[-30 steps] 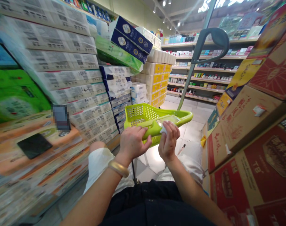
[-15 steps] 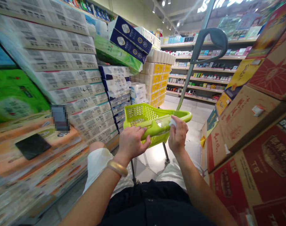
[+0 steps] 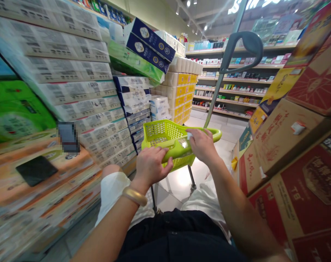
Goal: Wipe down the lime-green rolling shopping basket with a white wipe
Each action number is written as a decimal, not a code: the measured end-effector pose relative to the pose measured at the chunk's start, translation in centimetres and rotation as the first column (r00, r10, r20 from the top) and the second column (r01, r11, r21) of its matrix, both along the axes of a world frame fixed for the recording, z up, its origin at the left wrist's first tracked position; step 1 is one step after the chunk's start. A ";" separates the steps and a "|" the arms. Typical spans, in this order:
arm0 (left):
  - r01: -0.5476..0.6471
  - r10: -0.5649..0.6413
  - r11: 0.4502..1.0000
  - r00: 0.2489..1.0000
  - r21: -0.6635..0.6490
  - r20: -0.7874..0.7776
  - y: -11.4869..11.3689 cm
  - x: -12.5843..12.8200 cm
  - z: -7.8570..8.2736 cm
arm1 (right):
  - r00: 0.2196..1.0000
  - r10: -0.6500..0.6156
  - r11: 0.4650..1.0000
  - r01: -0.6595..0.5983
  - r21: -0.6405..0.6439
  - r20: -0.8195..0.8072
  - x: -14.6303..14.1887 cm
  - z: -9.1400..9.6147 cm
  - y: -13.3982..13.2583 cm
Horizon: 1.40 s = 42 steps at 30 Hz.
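Note:
In the head view a lime-green plastic shopping basket (image 3: 168,128) with perforated walls stands between my knees on thin metal legs. My left hand (image 3: 151,165), with a gold bangle at the wrist, is closed round the near left part of its handle rim. Pressed to the right part of that rim, my right hand (image 3: 203,143) pinches a small white tissue (image 3: 189,135) at its fingertips. A pale label panel (image 3: 183,144) sits on the rim between my hands. My right palm hides the rim under it.
Tall stacks of wrapped paper packs (image 3: 86,87) rise at the left. A dark flat phone-like slab (image 3: 36,170) lies on orange packs. Cardboard cartons (image 3: 288,134) line the right. A grey handle (image 3: 227,54) on a pole stands ahead, before stocked shelves (image 3: 236,80).
My right hand has slid left along the basket's rim with the tissue, turning flatter over the label panel. My left hand keeps its hold in nearly the same place.

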<state>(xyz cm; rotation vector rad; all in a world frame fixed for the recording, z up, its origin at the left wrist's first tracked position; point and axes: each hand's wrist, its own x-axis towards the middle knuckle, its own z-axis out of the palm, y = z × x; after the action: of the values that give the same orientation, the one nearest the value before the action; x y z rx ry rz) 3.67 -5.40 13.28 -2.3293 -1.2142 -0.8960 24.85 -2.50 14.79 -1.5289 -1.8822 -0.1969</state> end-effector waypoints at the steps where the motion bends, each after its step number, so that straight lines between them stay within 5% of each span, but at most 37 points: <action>1: 0.000 0.000 1.000 1.000 -0.007 -0.003 0.0 0.0 0.0 | 0.998 0.053 0.999 -0.053 0.007 0.016 -0.8 0.0 -0.4; 5: 0.011 -0.011 1.000 1.000 -0.022 -0.013 -0.1 -0.3 0.1 | 0.990 0.141 0.990 -0.141 -0.008 -0.005 -1.9 -0.2 -1.4; 12: 0.012 -0.012 0.999 1.000 -0.037 -0.006 0.0 -0.4 0.1 | 0.996 -0.081 0.995 0.078 -0.066 -0.045 0.7 0.4 0.1; 18: 0.007 -0.008 0.999 1.000 -0.038 -0.025 0.0 -0.3 0.2 | 0.983 0.150 0.989 -0.148 -0.027 0.106 -3.6 0.8 -1.0; 27: 0.013 -0.013 0.999 1.000 -0.031 -0.007 -0.1 -0.5 0.1 | 0.999 -0.014 1.000 0.014 -0.019 -0.032 -1.5 0.3 -1.3; 35: 0.025 -0.026 0.998 0.999 -0.057 -0.021 -0.1 -0.7 0.2 | 0.983 0.171 0.985 -0.172 0.009 0.067 -4.4 0.0 -3.2; 42: 0.032 -0.032 0.999 0.999 -0.024 -0.004 -0.1 -0.8 0.1 | 0.998 -0.048 0.999 0.047 -0.026 -0.028 -0.3 0.2 -1.6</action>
<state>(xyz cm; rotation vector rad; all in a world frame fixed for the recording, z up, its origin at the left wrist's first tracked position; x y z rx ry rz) 2.90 -5.54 13.33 -2.3747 -1.1951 -0.8919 24.50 -4.08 15.00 -1.5868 -1.8338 -0.1728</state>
